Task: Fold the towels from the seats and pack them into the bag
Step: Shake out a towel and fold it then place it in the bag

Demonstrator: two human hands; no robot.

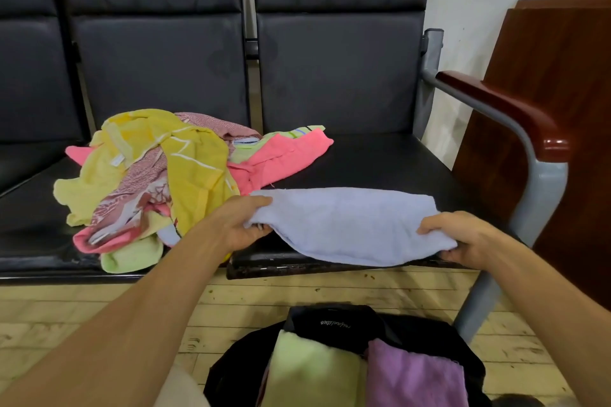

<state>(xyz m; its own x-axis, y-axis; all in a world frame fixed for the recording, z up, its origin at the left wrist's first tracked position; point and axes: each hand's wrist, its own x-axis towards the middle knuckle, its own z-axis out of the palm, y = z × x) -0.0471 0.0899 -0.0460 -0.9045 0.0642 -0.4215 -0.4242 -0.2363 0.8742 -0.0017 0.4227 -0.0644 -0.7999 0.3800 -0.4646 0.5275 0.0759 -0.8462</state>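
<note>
Both hands, left hand (243, 225) and right hand (463, 238), pinch the ends of the lavender towel (347, 225) lying half-folded, it seems, on the near seat edge (380, 158). A loose grip could drop it short of the bag (238, 360) below.

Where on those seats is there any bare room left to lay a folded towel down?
Bare black cushion shows on the right seat, between the lavender towel that both hands hold and the backrest, out to the armrest. The far-left seat is bare too. The middle is crowded by the towel pile, spilling over the front edge.
</note>
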